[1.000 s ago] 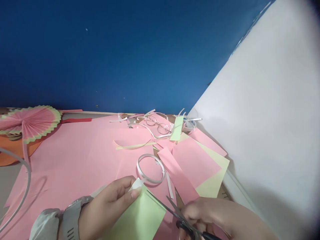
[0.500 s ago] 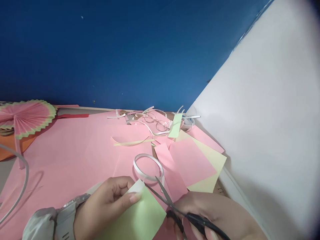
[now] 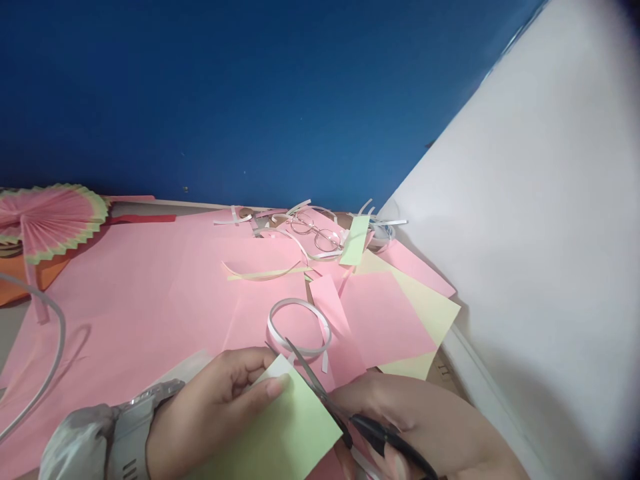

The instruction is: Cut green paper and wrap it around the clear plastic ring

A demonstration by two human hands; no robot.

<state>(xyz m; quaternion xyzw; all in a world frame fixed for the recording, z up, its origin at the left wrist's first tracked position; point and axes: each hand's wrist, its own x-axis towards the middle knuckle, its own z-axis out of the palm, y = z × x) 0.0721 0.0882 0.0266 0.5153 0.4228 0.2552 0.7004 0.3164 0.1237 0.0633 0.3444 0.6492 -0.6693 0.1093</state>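
My left hand (image 3: 220, 407), with a grey watch on its wrist, pinches the top corner of a light green sheet of paper (image 3: 280, 433) between thumb and fingers. My right hand (image 3: 425, 427) grips black-handled scissors (image 3: 340, 413). Their blades lie nearly closed along the green sheet's upper right edge, tips pointing up-left toward my left thumb. Just beyond the blades lies a white paper ring (image 3: 299, 327) on a large pink sheet (image 3: 150, 293).
Pink and yellow paper pieces (image 3: 395, 313) overlap at right of centre. Wire-rimmed glasses (image 3: 315, 233) and several white paper strips lie at the back. A pink pleated fan (image 3: 55, 220) sits far left. A white board (image 3: 540, 253) leans along the right; a blue wall stands behind.
The scissors moved up-left along the green sheet's edge and their blades closed. My left hand kept its pinch on the sheet's corner.
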